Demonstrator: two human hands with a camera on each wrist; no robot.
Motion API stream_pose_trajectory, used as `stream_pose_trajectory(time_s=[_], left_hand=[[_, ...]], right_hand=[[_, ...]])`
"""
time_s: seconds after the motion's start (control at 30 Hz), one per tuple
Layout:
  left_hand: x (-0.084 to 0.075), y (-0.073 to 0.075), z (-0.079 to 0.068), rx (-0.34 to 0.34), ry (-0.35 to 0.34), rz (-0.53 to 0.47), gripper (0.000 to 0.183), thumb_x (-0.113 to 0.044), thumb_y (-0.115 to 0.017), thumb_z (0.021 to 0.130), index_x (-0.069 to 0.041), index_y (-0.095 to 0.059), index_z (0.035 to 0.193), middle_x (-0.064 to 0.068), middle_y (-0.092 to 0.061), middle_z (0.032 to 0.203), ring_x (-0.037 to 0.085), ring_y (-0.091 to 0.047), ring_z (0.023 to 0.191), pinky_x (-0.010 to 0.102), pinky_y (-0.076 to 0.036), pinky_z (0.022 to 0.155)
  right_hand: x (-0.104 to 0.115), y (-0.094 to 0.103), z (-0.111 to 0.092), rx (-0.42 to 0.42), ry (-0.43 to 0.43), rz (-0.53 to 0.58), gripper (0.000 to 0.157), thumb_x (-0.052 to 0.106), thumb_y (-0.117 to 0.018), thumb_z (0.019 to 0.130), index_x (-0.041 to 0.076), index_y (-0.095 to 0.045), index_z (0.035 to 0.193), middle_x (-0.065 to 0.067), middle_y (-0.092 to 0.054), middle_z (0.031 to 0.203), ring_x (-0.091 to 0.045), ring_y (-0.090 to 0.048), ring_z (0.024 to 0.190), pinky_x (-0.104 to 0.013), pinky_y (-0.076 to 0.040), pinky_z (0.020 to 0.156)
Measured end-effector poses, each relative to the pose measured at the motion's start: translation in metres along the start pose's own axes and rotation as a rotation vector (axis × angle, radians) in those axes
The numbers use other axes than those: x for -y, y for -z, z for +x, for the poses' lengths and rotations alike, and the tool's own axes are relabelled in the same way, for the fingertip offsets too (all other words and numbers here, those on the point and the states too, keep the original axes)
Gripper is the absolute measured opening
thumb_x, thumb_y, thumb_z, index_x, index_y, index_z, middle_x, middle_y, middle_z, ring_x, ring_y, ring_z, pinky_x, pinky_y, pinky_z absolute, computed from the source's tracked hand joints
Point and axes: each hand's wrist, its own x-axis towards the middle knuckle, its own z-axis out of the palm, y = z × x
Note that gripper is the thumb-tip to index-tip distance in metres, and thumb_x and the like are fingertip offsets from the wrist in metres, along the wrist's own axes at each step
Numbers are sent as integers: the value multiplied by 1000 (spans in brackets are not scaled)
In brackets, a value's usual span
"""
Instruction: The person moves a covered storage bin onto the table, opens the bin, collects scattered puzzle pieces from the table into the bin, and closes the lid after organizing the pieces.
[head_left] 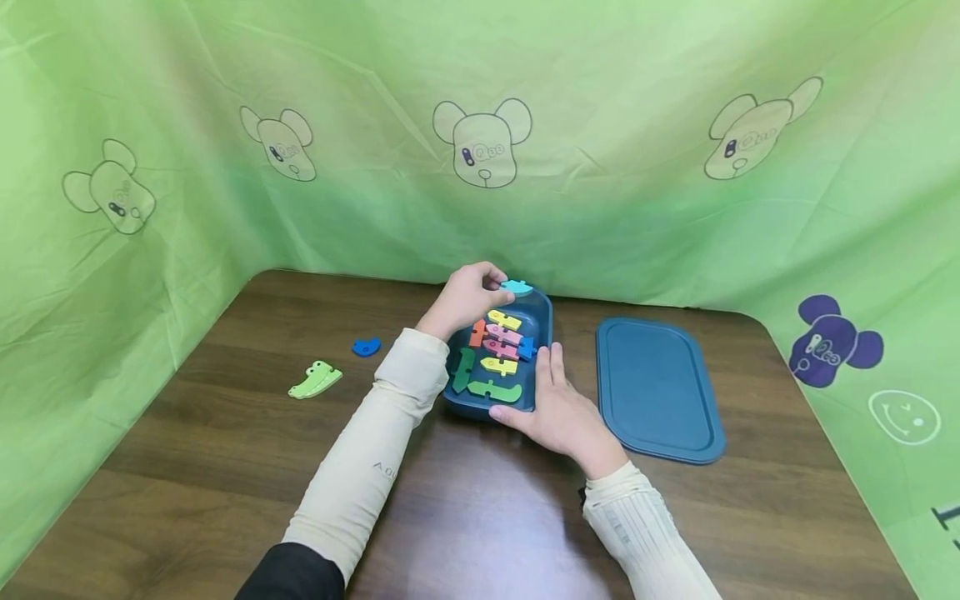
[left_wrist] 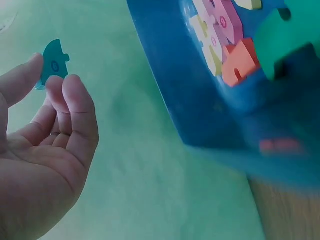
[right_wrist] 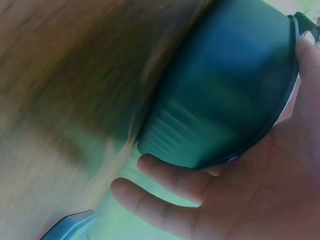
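Between the thumb and fingertips of my left hand (head_left: pixel 467 298) is a teal puzzle piece (head_left: pixel 517 288) with a small knob, pinched over the far end of a dark blue box (head_left: pixel 550 315). The left wrist view shows the teal piece (left_wrist: pixel 54 62) apart from the box wall. My right hand (head_left: pixel 564 417) rests against the box's near right corner, thumb along the near rim and extended fingers beside the right wall. Inside the box lie several puzzle pieces: pink (head_left: pixel 504 334), yellow (head_left: pixel 499 366), orange (head_left: pixel 477 333), blue (head_left: pixel 527 347) and green (head_left: pixel 495 392).
Left of the box, a light green crocodile-head-shaped piece (head_left: pixel 316 381) and a small blue piece (head_left: pixel 366 347) lie on the wooden table (head_left: pixel 225 467). A dark blue lid (head_left: pixel 660 387) lies flat to the right. Green cloth (head_left: pixel 600 225) hangs behind the table.
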Motion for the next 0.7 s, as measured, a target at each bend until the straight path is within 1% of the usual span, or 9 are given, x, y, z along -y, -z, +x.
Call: stream_pose_trajectory(time_s=[0.1, 0.2, 0.33, 0.5, 0.7], left_hand=[[-1, -5, 5, 13, -8, -10, 31, -25, -72, 97, -7, -65, 121, 5, -62, 111, 21, -58, 101, 36, -50, 87], [0, -9, 10, 30, 3, -25, 32, -25, -72, 96, -7, -64, 122, 5, -62, 111, 21, -58, 100, 36, -50, 87], [2, -16, 16, 44, 31, -29, 32, -24, -71, 97, -6, -63, 123, 5, -62, 112, 21, -58, 100, 35, -50, 87], [6, -26, 20, 50, 52, -14, 30, -22, -70, 98, -5, -63, 122, 6, -62, 110, 21, -58, 98, 35, -51, 86], [15, -36, 22, 60, 110, -3, 27, -17, -71, 97, -5, -64, 120, 6, -62, 106, 21, -60, 94, 34, -50, 83]], right_hand=[[-1, 1, 0, -2, 0, -8, 129, 84, -53, 82, -3, 4, 159, -25, 11, 164, -51, -40, 136, -59, -48, 94], [-1, 1, -1, 1, -2, -7, 129, 84, -53, 82, -3, 4, 159, -25, 11, 164, -50, -38, 137, -59, -47, 96], [-1, 1, -1, 8, -6, 2, 128, 82, -54, 82, -2, 4, 159, -23, 13, 165, -50, -35, 139, -59, -46, 97], [-2, 0, -1, 10, -10, 6, 127, 81, -56, 83, -1, 4, 159, -22, 14, 165, -49, -34, 140, -58, -46, 98], [0, 1, -1, 11, -11, 0, 126, 80, -57, 84, -1, 4, 159, -22, 13, 165, -48, -33, 141, -58, -44, 100]])
